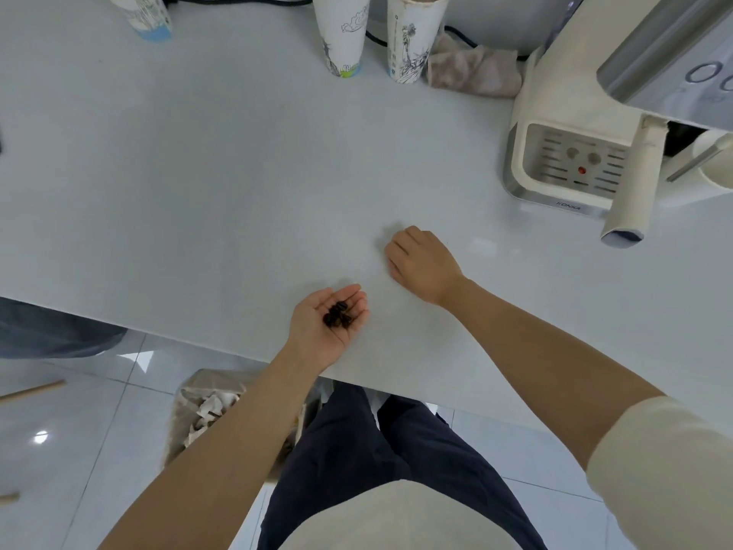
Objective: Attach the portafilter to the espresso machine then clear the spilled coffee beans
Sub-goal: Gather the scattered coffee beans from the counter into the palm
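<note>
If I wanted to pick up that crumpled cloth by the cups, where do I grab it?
Pinch the crumpled cloth at a raised fold on top, coming from above and the front. It lies bunched and soft; the paper cup crowds its left, the espresso machine its right.

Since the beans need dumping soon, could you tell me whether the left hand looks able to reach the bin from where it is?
Probably yes. The left hand cups the beans palm up at the table edge, and the bin sits on the floor just below and left of it, nothing between.

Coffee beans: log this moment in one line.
coffee beans: in open left hand | right hand: curled on counter | portafilter: attached
</note>
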Demonstrator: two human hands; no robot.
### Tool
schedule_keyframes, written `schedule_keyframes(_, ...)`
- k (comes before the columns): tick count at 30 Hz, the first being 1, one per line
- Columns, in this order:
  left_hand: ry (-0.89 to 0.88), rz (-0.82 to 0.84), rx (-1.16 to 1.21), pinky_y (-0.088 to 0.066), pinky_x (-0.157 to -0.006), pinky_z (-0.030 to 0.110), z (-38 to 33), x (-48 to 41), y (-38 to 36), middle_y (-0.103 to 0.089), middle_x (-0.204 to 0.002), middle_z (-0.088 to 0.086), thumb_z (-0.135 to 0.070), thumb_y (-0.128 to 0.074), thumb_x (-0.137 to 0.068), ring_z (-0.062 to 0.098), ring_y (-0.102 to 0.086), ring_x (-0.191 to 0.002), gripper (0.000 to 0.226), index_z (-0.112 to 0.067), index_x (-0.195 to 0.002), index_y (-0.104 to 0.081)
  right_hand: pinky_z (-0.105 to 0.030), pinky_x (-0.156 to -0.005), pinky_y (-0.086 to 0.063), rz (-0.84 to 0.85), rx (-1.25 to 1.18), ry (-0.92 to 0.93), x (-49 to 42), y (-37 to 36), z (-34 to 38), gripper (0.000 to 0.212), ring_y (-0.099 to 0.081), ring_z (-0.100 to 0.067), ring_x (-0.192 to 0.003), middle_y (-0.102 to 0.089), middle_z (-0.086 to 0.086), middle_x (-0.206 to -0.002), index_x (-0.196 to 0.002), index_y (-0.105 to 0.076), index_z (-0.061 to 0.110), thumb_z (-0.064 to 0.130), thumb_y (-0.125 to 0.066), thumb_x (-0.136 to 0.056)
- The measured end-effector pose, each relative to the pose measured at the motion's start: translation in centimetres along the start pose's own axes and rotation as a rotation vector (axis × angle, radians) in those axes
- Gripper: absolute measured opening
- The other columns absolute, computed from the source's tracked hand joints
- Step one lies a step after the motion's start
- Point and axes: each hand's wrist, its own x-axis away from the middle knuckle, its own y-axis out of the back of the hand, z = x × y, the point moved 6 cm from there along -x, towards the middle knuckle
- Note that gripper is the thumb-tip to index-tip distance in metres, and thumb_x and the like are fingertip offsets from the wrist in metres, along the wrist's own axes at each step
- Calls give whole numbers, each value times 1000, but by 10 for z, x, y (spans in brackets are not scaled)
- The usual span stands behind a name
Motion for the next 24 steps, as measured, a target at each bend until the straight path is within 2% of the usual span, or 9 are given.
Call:
schedule_keyframes(2,5,1,1,-59,-53,26,2,0,0,-70,-58,14,-17,-31,-95,19,-67,-48,60,4,-59,-73,-28,-55,-44,-39,48,2,8,-1,-4,5,-59,-26,-60,-62,-7,-66,-66,-60,7,9,-64,-68)
schedule_keyframes(4,10,7,-4,-59,-52,26,5,0,-2,-70,-58,13,-17,-31,-95,19,-67,-48,60,4,-58,-73,-31,-64,-40,-101,91,-18,17,-1,-9,11,-60,-27,-65,-65,-9,-73,-69,-59,7,13,-50,-73)
schedule_keyframes(6,14,12,-16,-58,-53,26,6,0,-4,-70,-58,13,-17,-31,-94,18,-67,-48,59,4,-59,-73,-33,-71,-34,-147,140,-59,25,-1,-15,14,-61,-29,-70,-67,-12,-83,-74,-56,7,17,-46,-74)
schedule_keyframes(8,18,14,-27,-58,-54,26,8,0,-6,-70,-58,13,-17,-32,-94,18,-68,-49,59,4,-59,-74,-35,-73,-35,-142,194,-116,31,-2,-21,13,-61,-29,-74,-67,-13,-90,-79,-52,9,20,-45,-76)
schedule_keyframes(11,16,10,-43,-58,-54,25,8,0,-8,-70,-59,12,-16,-32,-94,18,-68,-49,58,4,-59,-74,-31,-60,-45,-96,194,-192,32,-3,-27,17,-59,-28,-67,-65,-11,-82,-75,-53,9,22,-42,-77)
schedule_keyframes(17,24,-1,-55,-58,-54,26,8,-1,-6,-70,-58,12,-17,-31,-94,18,-67,-48,59,3,-58,-74,-26,-43,-39,-137,147,-199,27,-1,-31,16,-52,-25,-52,-56,-9,-59,-65,-51,7,14,-42,-76)
schedule_keyframes(20,29,-10,-65,-58,-53,25,11,-2,-7,-70,-58,12,-16,-31,-94,18,-68,-49,59,3,-58,-74,-20,-35,-29,-123,185,-179,21,-2,-30,13,-49,-22,-41,-52,-7,-49,-59,-50,8,4,-59,-67)
schedule_keyframes(22,31,-13,-71,-58,-53,25,12,-3,-7,-70,-58,12,-16,-31,-94,18,-68,-49,59,4,-59,-74,-17,-33,-21,-94,257,-181,19,-4,-30,28,-44,-17,-35,-48,-4,-44,-55,-47,10,3,-73,-52)
schedule_keyframes(24,26,-16,-74,-58,-53,25,10,-3,-7,-70,-58,12,-16,-31,-94,18,-68,-49,59,4,-59,-74,-15,-33,-17,-130,306,-177,18,-3,-31,28,-40,-14,-30,-46,-2,-40,-50,-46,10,4,-74,-53)
